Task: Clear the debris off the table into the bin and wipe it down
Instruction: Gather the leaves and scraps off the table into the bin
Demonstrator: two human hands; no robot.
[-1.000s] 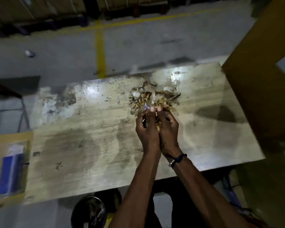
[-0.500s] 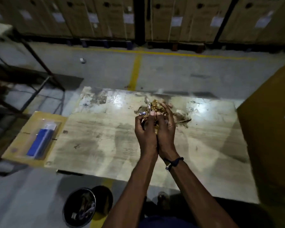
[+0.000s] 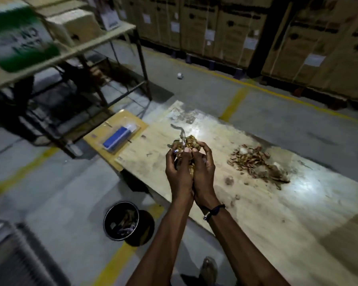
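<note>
Head view: both my hands, left point(image 3: 179, 172) and right point(image 3: 203, 174), fingers cupped round a scoop of debris point(image 3: 187, 144), have lifted it off the tabletop point(image 3: 287, 213) and swung toward the bin point(image 3: 121, 220); a pile point(image 3: 254, 162) remains.

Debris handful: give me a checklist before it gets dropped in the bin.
1. Both hands cupped round the debris handful: left hand and right hand pressed together, ok.
2. Grip holds everything: a strip sticks out on top, not ok.
3. Handful over the bin: it is above the table, not ok.
4. Bin mouth open with room: ok.
5. Table cleared: debris pile remains, not ok.
</note>
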